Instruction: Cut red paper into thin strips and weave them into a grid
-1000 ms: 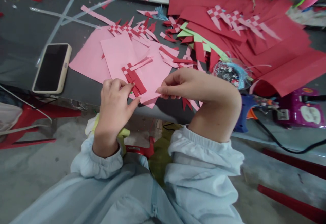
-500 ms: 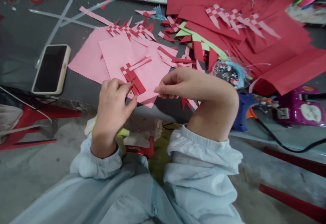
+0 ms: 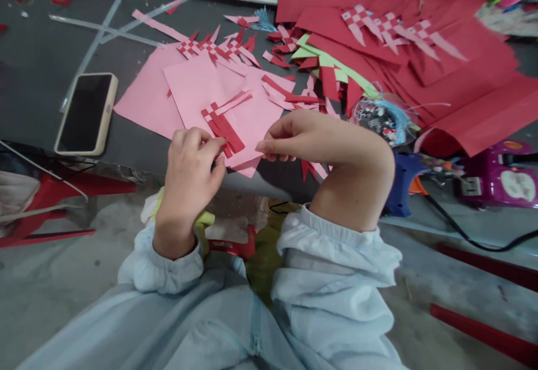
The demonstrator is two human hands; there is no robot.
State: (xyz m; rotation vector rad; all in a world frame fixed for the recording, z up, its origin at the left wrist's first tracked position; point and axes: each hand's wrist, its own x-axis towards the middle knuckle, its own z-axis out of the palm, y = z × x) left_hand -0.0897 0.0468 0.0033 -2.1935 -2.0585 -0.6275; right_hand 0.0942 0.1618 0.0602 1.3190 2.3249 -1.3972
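Note:
A small woven piece of red and pink paper strips (image 3: 227, 129) lies on the pink paper sheets (image 3: 191, 87), its strips partly loose. Over its lower left end, my left hand (image 3: 191, 160) has its fingers curled, index fingertip against the red strips and thumb just below. What lies between that thumb and finger is hidden. My right hand (image 3: 290, 137) is pinched closed at the right edge of the pink sheet; I cannot make out what is in the pinch. Finished-looking woven paper fish (image 3: 218, 49) rest farther back on the pink paper.
A phone (image 3: 86, 115) lies at the left, near clear glue sticks (image 3: 90, 50). Red paper sheets (image 3: 454, 95) bearing more woven fish fill the right. A bag of beads (image 3: 380, 120), a blue tool (image 3: 397, 185) and a purple device (image 3: 500, 174) stand by my right forearm.
My left hand's thumb and index finger have drawn closer together, covering a green dot seen earlier beneath them. My right hand holds nearly the same pinch. The view has shifted slightly.

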